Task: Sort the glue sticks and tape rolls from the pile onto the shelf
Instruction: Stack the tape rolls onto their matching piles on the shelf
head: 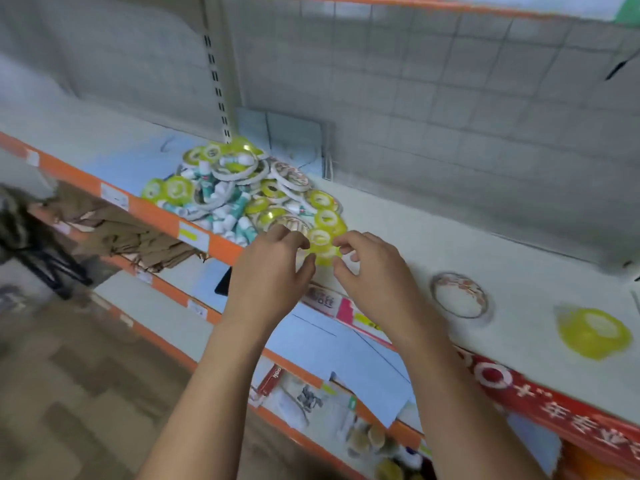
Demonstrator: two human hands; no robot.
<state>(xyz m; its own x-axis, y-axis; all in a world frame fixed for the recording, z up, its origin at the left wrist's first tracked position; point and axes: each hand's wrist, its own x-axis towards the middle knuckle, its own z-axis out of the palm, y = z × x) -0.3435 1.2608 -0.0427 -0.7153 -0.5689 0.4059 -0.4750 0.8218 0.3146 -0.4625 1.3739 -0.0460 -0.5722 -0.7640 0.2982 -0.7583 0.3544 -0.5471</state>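
Two hands on one roll at pile edge.
Left hand (pixel 273 268) and right hand (pixel 375 271), close together, pinch yellow-green plastic tape roll (pixel 324 252) at mixed roll-and-glue-stick pile (pixel 235 192) by white shelf (pixel 433 230) front edge; best lift clear without dragging neighbours, set beside lone yellow roll (pixel 594 332) rightward.

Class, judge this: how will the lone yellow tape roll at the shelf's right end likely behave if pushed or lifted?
The yellow tape roll lies flat on the shelf, so a push would probably slide it, not roll it. Set on edge, its round shape would likely roll. A small ring, it is probably light and stiff.
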